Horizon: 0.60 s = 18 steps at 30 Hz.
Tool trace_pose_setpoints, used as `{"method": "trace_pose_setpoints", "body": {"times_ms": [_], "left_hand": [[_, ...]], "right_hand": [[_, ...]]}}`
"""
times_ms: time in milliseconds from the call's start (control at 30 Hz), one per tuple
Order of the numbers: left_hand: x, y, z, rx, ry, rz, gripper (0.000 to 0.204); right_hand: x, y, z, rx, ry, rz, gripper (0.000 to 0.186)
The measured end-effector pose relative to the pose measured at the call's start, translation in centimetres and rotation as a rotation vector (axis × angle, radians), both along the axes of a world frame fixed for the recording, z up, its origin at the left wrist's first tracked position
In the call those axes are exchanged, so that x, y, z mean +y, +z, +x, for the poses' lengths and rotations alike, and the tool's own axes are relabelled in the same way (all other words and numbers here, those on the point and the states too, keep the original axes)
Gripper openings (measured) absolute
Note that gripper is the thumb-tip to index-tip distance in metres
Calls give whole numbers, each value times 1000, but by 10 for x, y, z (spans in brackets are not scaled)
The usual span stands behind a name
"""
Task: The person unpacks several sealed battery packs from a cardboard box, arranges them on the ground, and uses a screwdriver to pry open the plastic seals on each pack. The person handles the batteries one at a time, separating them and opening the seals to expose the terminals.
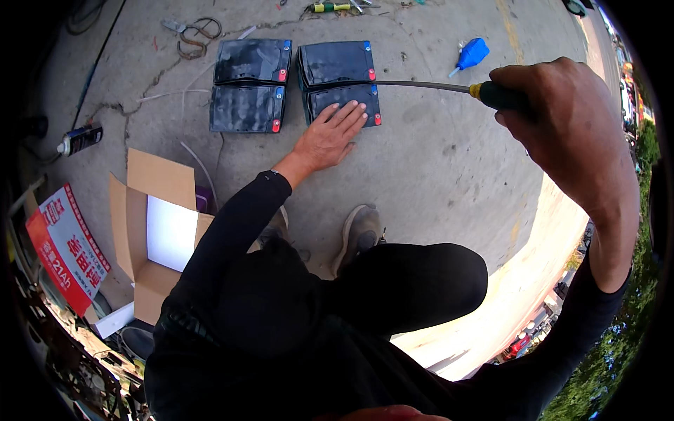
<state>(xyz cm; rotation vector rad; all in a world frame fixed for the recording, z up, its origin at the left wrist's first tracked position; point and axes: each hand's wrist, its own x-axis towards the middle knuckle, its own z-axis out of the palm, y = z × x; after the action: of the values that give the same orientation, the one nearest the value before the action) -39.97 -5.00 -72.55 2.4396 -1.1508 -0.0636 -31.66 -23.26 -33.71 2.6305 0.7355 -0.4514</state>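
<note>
Two pairs of black batteries with red and blue terminals rest on the concrete floor. On the near battery of the right pair my left hand lies flat, fingers stretched out. My right hand is wrapped round the dark green handle of a long screwdriver. Its metal shaft points left, and the tip meets the right pair near the seam between its two batteries; whether it is wedged in is hidden. The left pair stands a small gap away, touched by neither hand.
An open cardboard box sits left of my legs, beside a red and white printed carton. Also about are a spray can, scissors, a blue squeeze bottle and a yellow-green handled tool at the far edge.
</note>
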Motion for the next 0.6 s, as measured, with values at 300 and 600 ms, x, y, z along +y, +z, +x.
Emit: {"method": "trace_pose_setpoints", "body": {"times_ms": [300,600], "left_hand": [[-3,-5,3,-114,8,7,59],[-5,5,74,-126,259,85,87]], "right_hand": [[9,-11,-37,-70,-167,46,13],[8,4,8,618,-1027,112,44]]}}
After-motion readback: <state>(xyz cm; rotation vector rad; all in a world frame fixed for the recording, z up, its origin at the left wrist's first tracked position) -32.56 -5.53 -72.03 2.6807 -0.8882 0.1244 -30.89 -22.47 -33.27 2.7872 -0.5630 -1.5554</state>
